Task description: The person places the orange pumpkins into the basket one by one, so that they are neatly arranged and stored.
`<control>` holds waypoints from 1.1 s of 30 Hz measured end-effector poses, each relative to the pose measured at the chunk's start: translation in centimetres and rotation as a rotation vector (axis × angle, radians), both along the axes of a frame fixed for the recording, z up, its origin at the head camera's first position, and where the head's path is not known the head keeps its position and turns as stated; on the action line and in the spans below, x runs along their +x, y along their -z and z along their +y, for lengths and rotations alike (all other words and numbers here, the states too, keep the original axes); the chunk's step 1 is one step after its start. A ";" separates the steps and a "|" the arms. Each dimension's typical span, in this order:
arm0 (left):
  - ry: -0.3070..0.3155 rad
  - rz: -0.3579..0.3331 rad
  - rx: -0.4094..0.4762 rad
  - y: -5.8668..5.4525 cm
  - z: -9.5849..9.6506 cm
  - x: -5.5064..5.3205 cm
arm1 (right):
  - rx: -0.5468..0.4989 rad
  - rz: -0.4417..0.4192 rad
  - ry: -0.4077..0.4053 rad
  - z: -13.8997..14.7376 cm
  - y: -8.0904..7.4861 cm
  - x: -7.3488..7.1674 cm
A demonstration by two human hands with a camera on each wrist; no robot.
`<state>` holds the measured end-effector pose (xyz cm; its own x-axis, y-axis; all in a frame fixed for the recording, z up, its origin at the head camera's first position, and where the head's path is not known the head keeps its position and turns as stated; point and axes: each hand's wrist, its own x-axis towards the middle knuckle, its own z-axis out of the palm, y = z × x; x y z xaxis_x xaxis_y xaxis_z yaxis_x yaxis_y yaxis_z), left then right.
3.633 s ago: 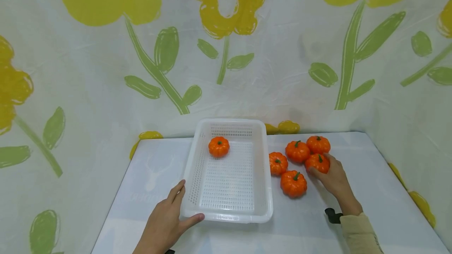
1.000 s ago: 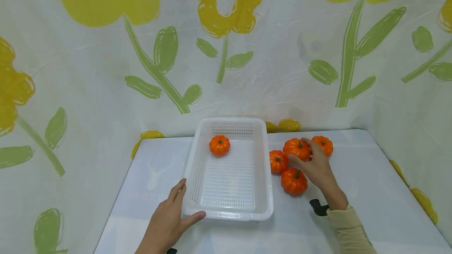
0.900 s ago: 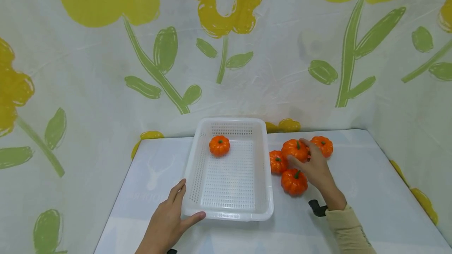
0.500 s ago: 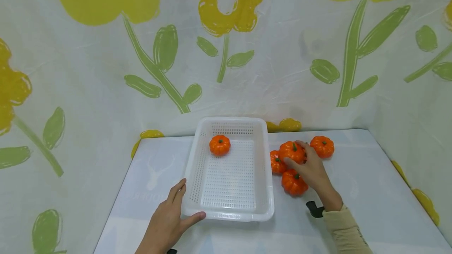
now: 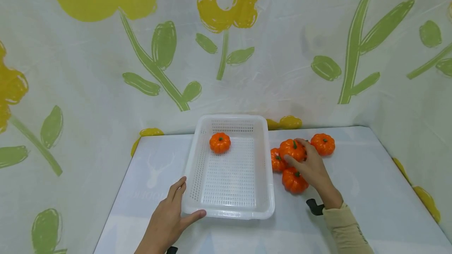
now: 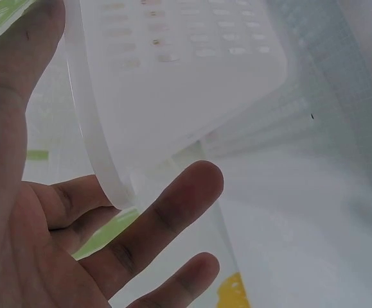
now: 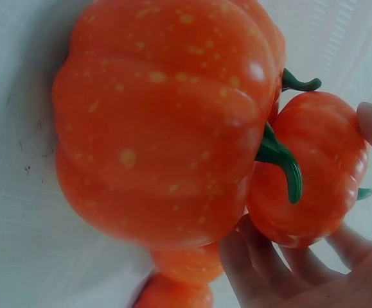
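In the head view my right hand (image 5: 310,166) holds a small orange pumpkin (image 5: 292,149) with a green stem, between thumb and fingers. The right wrist view shows the same pumpkin (image 7: 311,170) in that grip. Beside it sit a pumpkin (image 5: 278,160) against the basket, one nearer the front (image 5: 294,181) and one at the far right (image 5: 323,144). Another is mostly hidden behind my hand. My left hand (image 5: 166,214) grips the front-left corner of the white plastic basket (image 5: 265,167), thumb at the front rim, fingers along the side.
One pumpkin (image 5: 219,143) lies inside the basket towards its back. The basket stands on a white table (image 5: 363,191). A flower-printed cloth (image 5: 268,69) rises behind the table and at both sides.
My right hand took hold of a pumpkin on the right and moved left with it, towards the basket. In the last half second it has hardly moved. My left hand stays at the corner.
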<state>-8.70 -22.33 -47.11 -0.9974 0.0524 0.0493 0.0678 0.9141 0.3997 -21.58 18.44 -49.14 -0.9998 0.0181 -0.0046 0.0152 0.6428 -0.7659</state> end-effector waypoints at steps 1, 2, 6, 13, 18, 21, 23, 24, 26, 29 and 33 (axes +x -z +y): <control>0.000 0.000 0.003 0.0 0.0 0.0 | 0.003 0.002 0.000 0.0 0.0 0.0; -0.001 0.000 0.005 0.0 0.0 0.0 | 0.003 0.002 0.002 0.0 0.0 0.0; -0.003 -0.007 0.011 0.1 0.0 0.0 | 0.009 -0.007 0.013 0.0 0.0 0.1; -0.013 -0.030 0.002 0.3 0.0 0.1 | 0.041 -0.023 0.031 0.1 0.3 0.2; -0.012 -0.050 0.009 0.3 0.1 0.1 | 0.043 -0.029 0.033 0.0 0.3 0.3; -0.008 -0.057 0.015 0.2 0.1 0.2 | 0.043 -0.032 0.032 0.0 0.2 0.4; -0.006 -0.054 0.013 0.1 0.1 0.2 | 0.044 -0.031 0.031 0.0 0.2 0.4; -0.007 -0.051 0.011 0.1 0.2 0.2 | 0.045 -0.029 0.031 0.1 0.1 0.4; -0.010 -0.045 0.008 0.0 0.2 0.1 | 0.048 -0.019 0.029 0.0 0.0 0.4; -0.015 -0.045 0.003 -0.1 0.2 0.1 | 0.050 0.000 0.024 0.0 0.0 0.4; -0.018 -0.049 -0.004 -0.2 0.3 0.1 | 0.046 0.006 0.019 0.0 0.0 0.4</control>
<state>-8.60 -22.07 -46.92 -0.9994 0.0341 0.0003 0.0314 0.9168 0.3980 -21.23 18.47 -49.12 -0.9993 0.0372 0.0027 0.0232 0.6770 -0.7357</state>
